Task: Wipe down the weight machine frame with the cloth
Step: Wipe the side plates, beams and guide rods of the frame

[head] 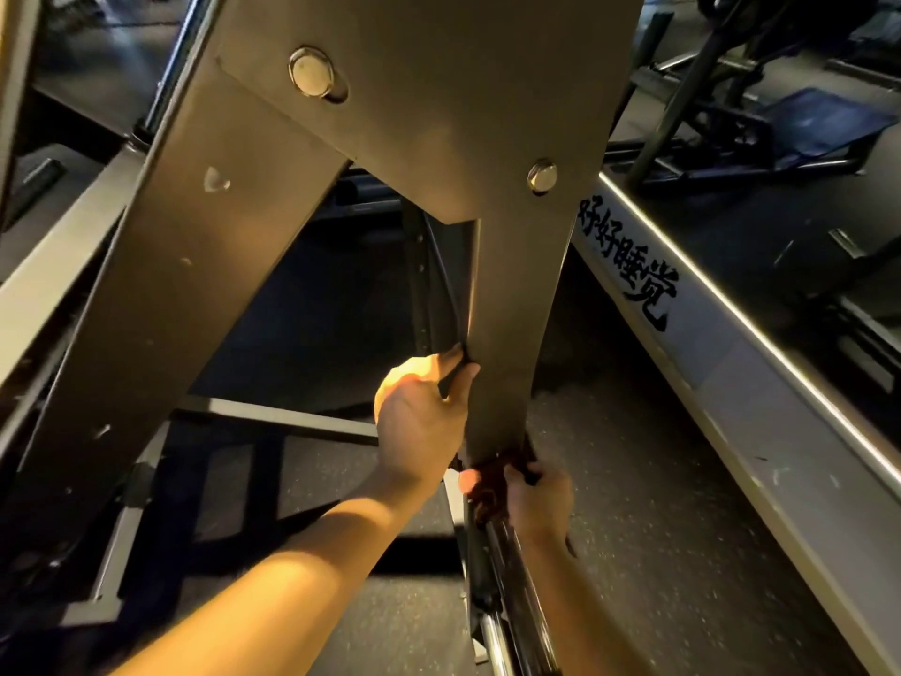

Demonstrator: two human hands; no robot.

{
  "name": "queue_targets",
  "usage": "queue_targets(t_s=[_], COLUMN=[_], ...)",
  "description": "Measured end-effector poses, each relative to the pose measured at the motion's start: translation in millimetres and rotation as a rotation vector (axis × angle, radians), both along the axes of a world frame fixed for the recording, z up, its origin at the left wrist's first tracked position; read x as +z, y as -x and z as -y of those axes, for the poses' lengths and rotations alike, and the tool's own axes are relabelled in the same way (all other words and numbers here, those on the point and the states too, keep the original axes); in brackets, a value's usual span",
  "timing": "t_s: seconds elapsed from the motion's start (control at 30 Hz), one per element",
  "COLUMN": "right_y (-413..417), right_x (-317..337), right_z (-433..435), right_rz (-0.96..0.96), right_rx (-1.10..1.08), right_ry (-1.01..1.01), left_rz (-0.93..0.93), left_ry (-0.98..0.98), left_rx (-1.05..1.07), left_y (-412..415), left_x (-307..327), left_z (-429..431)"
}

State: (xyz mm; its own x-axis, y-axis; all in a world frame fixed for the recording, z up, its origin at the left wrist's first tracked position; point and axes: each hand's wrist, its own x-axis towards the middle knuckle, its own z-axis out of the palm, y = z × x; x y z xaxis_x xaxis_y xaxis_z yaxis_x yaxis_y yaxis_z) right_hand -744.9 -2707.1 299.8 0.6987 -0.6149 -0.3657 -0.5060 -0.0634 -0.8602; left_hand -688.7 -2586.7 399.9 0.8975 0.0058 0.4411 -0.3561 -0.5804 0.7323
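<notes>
Steel plate of the weight machine frame [439, 114] filled the upper view: a broad grey piece carrying two bolt heads [312, 73], splitting downward into two legs like an inverted V. The right-hand leg narrowed as it ran down toward the person, ending just above a chrome rod [507, 602] that continued to the bottom edge.

Both hands were on that leg. The left hand [421, 412] sat against its inner edge, fingers [458, 365] curled round the edge and gripping the metal, apparently for bracing. The right hand [541, 500] was lower, at the very foot of the leg, its fingers curled over a dark bunched wad, judged to be the cloth [490, 485], which it pressed against the steel. In the dim light the fabric was hard to make out, and how much of it hung behind the leg could not be told.

The relation that mattered was the leg's long axis: it rose up and away from the hands toward the bolted plate, so nearly all of the leg's length lay above the cloth. The right hand held the cloth and was the working hand; the left was the higher of the two, just above it, on the inner side of the likely path. A stroke would probably have to run upward along the leg's face.

Speckled dark floor [658, 480] lay below, and a pale beam [731, 373] with black painted characters ran off to the right.
</notes>
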Motion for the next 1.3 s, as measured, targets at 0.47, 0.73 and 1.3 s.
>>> queue_targets(t_s=[0.47,0.73,1.3], right_y=[6,-7,8], right_x=[-24,24,-33], right_z=[-9,-18,-10], right_rz=[0.18,0.48,0.062], right_rx=[-0.026,0.071,0.056], right_ry=[0.004,0.149,0.0], left_rz=[0.009,0.047,0.111], left_ry=[0.056,0.071,0.029], left_rx=[-0.024,-0.047,-0.037], left_y=[-2,-4,-5], left_x=[-21,-29,-39], left_z=[-4,-6,-3])
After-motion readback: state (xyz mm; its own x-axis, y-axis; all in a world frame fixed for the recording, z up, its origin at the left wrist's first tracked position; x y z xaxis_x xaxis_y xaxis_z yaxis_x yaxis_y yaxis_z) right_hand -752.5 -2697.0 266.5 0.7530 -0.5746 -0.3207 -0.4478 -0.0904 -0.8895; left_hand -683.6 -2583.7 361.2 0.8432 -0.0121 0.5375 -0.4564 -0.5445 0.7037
